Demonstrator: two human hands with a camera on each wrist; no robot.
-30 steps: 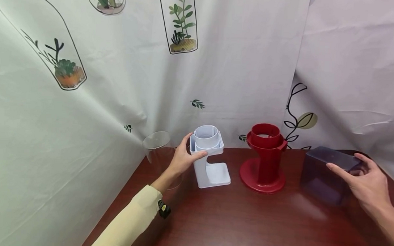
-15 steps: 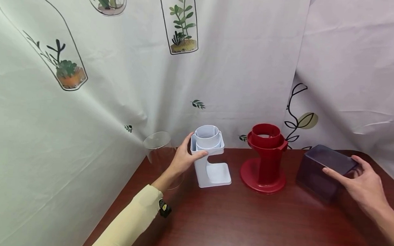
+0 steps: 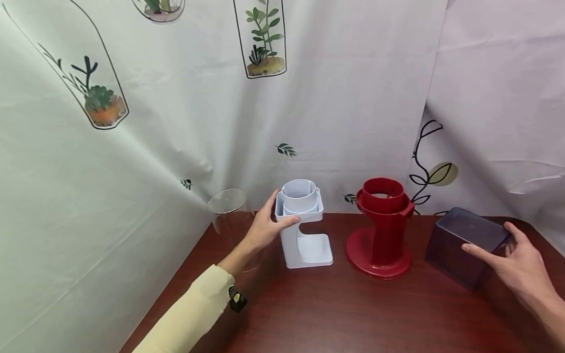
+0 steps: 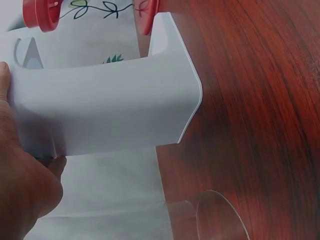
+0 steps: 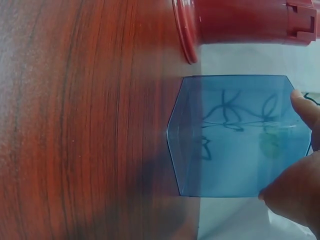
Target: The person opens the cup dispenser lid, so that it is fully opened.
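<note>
My left hand (image 3: 264,229) grips the square top of a white plastic stand (image 3: 290,247), thumb in front and fingers at its left side. A round collar rises from that top, over a flat square foot on the table. In the left wrist view the stand's smooth back (image 4: 105,105) lies across the frame. My right hand (image 3: 524,265) holds a translucent blue-purple plastic box (image 3: 469,230) by its upper right part, between thumb and fingers. The right wrist view shows the thumb and a fingertip at opposite edges of the box (image 5: 235,170).
Between the two hands stands a red plastic stand (image 3: 387,237) with a round collar and a wide round base. A clear cylinder (image 3: 227,203) stands left of the white stand, partly behind my left arm. Printed fabric (image 3: 350,96) hangs behind the dark red wooden table (image 3: 343,313).
My right hand has brought the blue-purple box slightly left and turned it a little; it is now nearly still. My left hand stays on the white stand.
</note>
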